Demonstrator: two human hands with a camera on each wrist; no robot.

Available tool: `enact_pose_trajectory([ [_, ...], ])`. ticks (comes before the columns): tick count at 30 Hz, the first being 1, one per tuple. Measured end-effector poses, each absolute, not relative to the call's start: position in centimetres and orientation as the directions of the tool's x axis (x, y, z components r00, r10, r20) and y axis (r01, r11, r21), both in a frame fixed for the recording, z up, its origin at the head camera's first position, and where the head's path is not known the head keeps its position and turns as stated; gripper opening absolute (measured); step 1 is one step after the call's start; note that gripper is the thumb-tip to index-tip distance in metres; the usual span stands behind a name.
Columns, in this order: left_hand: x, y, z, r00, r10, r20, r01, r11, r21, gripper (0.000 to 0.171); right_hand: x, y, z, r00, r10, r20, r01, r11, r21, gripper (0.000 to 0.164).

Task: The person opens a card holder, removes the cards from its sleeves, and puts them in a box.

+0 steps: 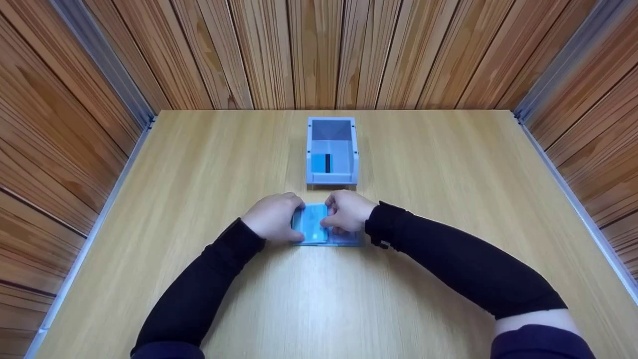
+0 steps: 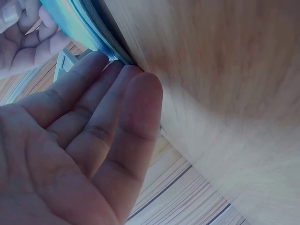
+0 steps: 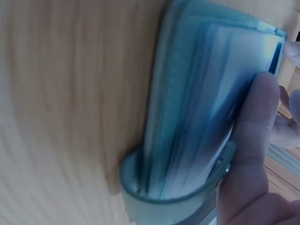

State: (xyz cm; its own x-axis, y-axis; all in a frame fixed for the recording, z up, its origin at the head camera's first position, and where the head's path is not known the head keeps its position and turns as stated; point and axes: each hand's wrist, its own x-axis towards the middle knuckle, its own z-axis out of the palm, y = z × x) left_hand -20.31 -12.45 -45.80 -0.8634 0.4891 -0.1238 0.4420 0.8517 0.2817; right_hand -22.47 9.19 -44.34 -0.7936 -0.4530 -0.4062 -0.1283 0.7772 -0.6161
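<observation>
A teal card holder [image 1: 311,224] lies opened out on the table, clear sleeves stacked over its left part. In the right wrist view, the card holder [image 3: 176,93] shows layered sleeves and a curved strap [image 3: 168,206] with a small snap. My left hand [image 1: 274,217] holds its left side, thumb at the near corner and fingers at the far one. The left wrist view shows that hand's fingertips against the card holder's edge [image 2: 101,28]. My right hand [image 1: 350,212] pinches the sleeves' right edge; a digit [image 3: 258,117] lies on the top sleeve.
Just beyond the card holder stands a grey-blue open-front bin [image 1: 331,178]. Inside it, at the left, lies a blue card [image 1: 318,163] with a black stripe. Wood-panelled walls [image 1: 319,55] enclose the wooden table [image 1: 319,299] at the back and sides.
</observation>
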Motion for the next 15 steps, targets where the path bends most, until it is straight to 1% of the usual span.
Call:
enact_pose_trajectory([
  [7,-20.3,-12.4,-45.8,-0.86,0.496,-0.123,0.448,0.848,0.283,0.072,-22.7,8.4,-44.4,-0.795,-0.422,-0.436,-0.02,0.737,-0.676,0.044],
  [10,-20.4,-12.5,-45.8,-0.858,0.501,-0.115,0.455,0.844,0.282,0.071,-22.7,8.1,-44.5,-0.801,-0.417,-0.43,-0.019,0.736,-0.677,0.044],
  [15,-20.3,-12.4,-45.8,-0.859,0.5,-0.115,0.454,0.845,0.281,0.072,-22.7,8.1,-44.7,-0.805,-0.428,-0.412,-0.054,0.744,-0.666,0.046],
])
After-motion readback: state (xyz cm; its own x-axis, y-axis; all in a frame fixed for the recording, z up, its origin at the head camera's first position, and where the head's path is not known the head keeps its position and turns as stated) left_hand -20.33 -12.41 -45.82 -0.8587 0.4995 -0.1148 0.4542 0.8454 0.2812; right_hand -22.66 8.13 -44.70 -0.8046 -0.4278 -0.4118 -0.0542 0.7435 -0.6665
